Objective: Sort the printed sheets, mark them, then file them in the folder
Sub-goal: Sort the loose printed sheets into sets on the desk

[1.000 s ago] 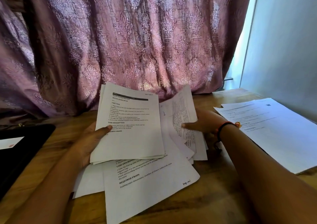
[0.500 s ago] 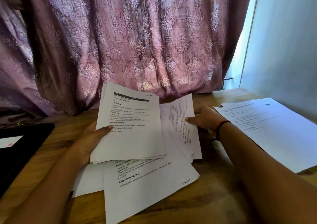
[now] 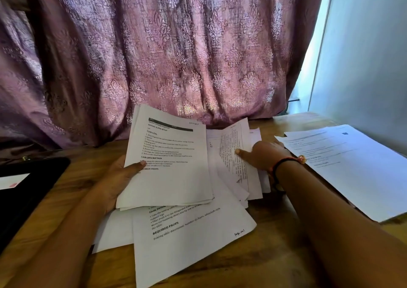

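A person's left hand point(image 3: 119, 177) grips a stack of printed sheets point(image 3: 169, 166), thumb over its left edge. The stack's long axis runs away from the viewer, headings at the far end. The right hand point(image 3: 263, 157) pinches a tilted sheet point(image 3: 233, 155) beside it, thumb on the print. Loose sheets point(image 3: 189, 241) lie fanned on the counter point(image 3: 275, 263). A dark case point(image 3: 33, 195) at left, possibly the folder, holds a white slip point(image 3: 12, 180).

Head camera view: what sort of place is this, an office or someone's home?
Probably a room in a home, not an office: a wooden table stands against a heavy patterned curtain, beside a plain wall, with printed sheets spread over it.
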